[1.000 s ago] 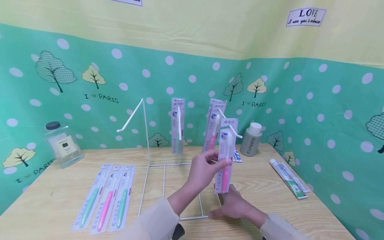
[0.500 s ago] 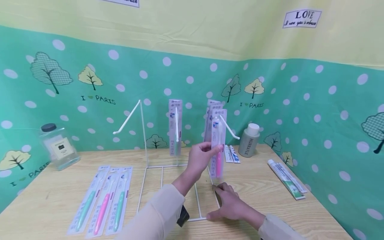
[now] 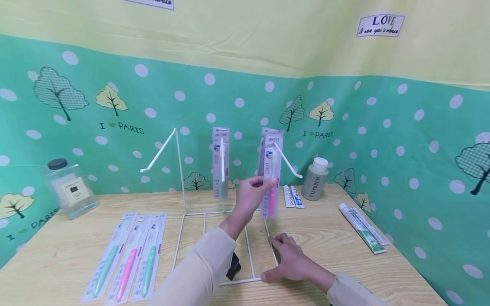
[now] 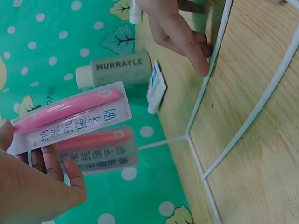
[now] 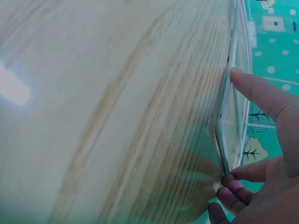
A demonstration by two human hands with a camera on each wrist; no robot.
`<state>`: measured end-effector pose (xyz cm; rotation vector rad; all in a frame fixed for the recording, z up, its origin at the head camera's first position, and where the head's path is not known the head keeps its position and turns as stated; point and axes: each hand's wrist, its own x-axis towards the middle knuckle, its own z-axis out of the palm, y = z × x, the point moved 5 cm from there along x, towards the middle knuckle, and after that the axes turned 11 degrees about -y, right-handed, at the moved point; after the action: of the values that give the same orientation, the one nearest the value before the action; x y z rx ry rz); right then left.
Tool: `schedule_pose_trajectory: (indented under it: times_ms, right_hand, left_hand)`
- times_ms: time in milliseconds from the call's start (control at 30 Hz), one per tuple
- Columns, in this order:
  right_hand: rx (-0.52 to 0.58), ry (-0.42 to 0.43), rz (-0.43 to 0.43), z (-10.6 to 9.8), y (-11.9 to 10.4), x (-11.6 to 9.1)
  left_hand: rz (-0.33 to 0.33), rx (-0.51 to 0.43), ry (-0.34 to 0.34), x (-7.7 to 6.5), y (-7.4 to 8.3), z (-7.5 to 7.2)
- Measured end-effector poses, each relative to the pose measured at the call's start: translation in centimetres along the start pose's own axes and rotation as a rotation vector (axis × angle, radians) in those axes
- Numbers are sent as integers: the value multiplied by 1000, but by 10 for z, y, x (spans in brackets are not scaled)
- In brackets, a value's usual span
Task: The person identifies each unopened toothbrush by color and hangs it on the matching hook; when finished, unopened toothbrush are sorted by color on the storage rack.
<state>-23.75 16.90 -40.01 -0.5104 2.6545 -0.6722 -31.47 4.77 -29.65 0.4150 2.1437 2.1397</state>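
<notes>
My left hand (image 3: pixel 249 197) pinches a packaged pink toothbrush (image 3: pixel 271 204) between thumb and fingers. Its card top is on the right hook of a white wire rack (image 3: pixel 180 170), below the hook's tip. Behind it on that hook hang other toothbrush packs (image 3: pixel 261 161), partly hidden; the left wrist view shows another pink handle (image 4: pixel 100 140). More packs (image 3: pixel 217 182) hang from the middle hook, while the left hook is bare. At the rack's front right corner, my right hand (image 3: pixel 292 259) holds the base, thumb on the front bar, fingertips on the side bar.
Three packaged toothbrushes, green (image 3: pixel 105 267), pink (image 3: pixel 126 272) and green (image 3: pixel 148 267), lie left of the rack. A glass bottle (image 3: pixel 72 189) stands back left, a grey bottle (image 3: pixel 315 182) back right. Small tubes (image 3: pixel 292 197) and a toothpaste tube (image 3: pixel 361 229) are on the right.
My left hand has slid the pink toothbrush pack back along the right hook, away from the tip and toward the packs behind. The right hand stays on the rack's corner.
</notes>
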Motion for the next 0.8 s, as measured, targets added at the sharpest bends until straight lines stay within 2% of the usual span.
schedule_pose_trajectory:
  times_ms: [267,500,700,800]
  right_hand:
    - [5,-12,3,1,0,2]
    - [10,-6,-15,3,1,2]
    - [13,2,-12,3,2,2]
    - [20,0,-6,2,2,1]
  left_hand:
    - [27,48,4,1,0,-5]
    - [42,64,-1,1,-6,-10]
    - [134,103,7,-4,-11,-20]
    - [139,159,19,-8,-14,-29]
